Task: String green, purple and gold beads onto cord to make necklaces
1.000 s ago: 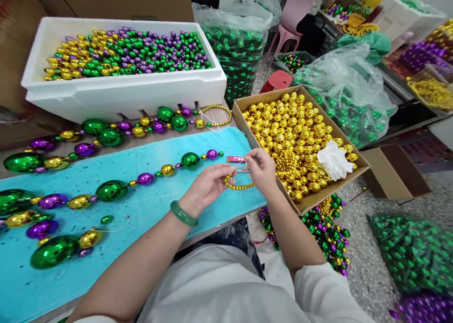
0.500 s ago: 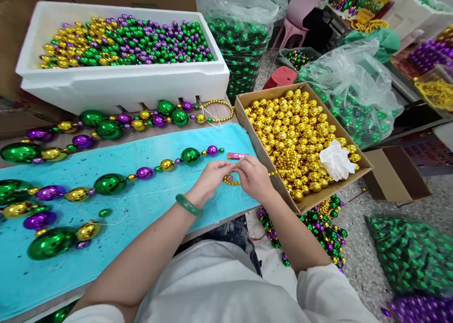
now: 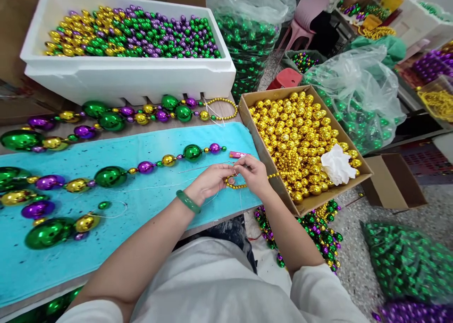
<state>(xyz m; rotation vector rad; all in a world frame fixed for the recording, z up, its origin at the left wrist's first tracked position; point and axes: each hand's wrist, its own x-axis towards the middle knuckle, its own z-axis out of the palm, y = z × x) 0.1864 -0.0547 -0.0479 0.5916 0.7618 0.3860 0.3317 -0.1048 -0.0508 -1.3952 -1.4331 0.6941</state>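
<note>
- Left hand (image 3: 212,180): thumb and fingers drawn together on a gold strand (image 3: 236,185) of small beads, above a blue cloth (image 3: 141,228).
- Right hand (image 3: 254,174): just beside the left, fingers bent around the same strand, which sags between the hands; anything finer in the fingertips is too small to tell.
- The strand seems to run on over the edge of the box (image 3: 334,192) of gold beads. If it catches there, a tug could pull it from the fingers.
- A thin needle-like line (image 3: 198,168) points left from the hands. If it is a needle, a careless shift could prick a finger.
- Pale thread (image 3: 152,187) crosses the cloth near the long necklace (image 3: 193,152); slack thread could tangle.
- A pink item (image 3: 238,155) lies just beyond the fingers, where a knuckle might knock it.
</note>
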